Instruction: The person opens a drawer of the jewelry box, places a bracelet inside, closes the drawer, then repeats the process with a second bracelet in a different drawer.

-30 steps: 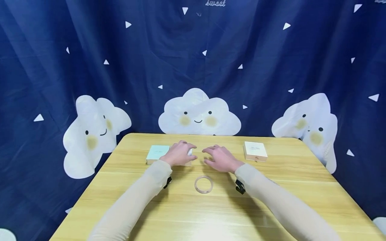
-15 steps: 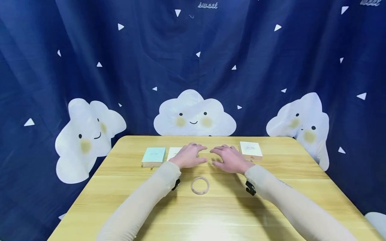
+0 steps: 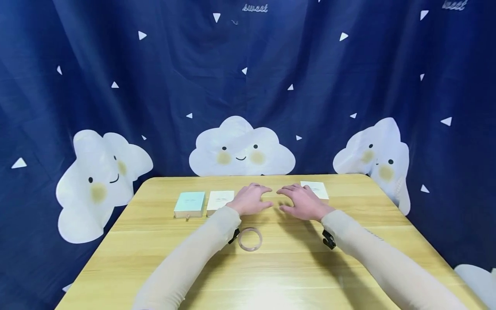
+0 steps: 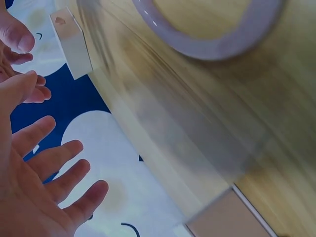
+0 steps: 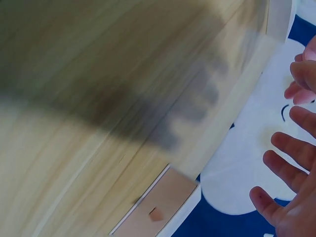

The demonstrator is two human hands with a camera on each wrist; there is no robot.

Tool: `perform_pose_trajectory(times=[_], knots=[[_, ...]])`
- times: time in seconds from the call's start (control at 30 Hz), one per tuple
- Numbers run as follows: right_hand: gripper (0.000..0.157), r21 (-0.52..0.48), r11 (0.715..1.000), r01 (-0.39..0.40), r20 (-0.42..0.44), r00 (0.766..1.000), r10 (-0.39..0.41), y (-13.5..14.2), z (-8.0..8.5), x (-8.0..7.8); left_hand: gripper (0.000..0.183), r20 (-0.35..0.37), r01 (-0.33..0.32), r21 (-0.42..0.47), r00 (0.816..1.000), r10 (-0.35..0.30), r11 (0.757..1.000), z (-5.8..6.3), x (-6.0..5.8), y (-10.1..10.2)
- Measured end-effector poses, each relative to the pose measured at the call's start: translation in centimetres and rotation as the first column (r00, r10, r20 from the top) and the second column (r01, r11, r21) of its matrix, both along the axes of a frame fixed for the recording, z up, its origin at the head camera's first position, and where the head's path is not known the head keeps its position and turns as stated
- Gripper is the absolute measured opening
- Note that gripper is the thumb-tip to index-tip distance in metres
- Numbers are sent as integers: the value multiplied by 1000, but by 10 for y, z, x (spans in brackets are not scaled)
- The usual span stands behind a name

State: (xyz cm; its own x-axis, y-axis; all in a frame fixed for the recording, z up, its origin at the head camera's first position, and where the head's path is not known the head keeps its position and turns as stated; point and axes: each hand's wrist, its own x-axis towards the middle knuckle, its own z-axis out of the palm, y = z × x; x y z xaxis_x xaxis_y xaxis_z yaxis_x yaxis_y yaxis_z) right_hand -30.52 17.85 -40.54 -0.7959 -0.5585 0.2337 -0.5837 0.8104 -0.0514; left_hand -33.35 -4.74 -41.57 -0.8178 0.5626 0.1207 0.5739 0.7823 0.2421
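At centre left, the white box is now left uncovered by the left hand, fingers spread and empty. The bangle lies below. The right hand, also spread wide, has been shifted rightward, touching the cream box.

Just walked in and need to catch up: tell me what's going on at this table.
A person sits at a wooden table with both arms stretched forward. The left hand and right hand hover side by side over the middle of the table, fingers spread, holding nothing. A clear bangle lies just behind the hands. A mint box and a white box sit to the left; another white box is partly hidden behind the right hand.
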Motion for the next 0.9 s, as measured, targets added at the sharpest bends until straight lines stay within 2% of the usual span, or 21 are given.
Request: perform_pose_trajectory(times=[0.23,0.57,0.9], knots=[[53,-12,1000,17,20,1000,-17,18,-2,-4,57,7,16,22,1000,-16,1000,0,-6,20],[51,-22,998,62,-31,998,-63,48,-4,-9,54,-15,5,6,1000,-5,1000,-2,-12,49],[53,-43,992,115,-15,993,-116,72,-13,-13,54,-31,0,-3,1000,0,1000,-9,-19,70]])
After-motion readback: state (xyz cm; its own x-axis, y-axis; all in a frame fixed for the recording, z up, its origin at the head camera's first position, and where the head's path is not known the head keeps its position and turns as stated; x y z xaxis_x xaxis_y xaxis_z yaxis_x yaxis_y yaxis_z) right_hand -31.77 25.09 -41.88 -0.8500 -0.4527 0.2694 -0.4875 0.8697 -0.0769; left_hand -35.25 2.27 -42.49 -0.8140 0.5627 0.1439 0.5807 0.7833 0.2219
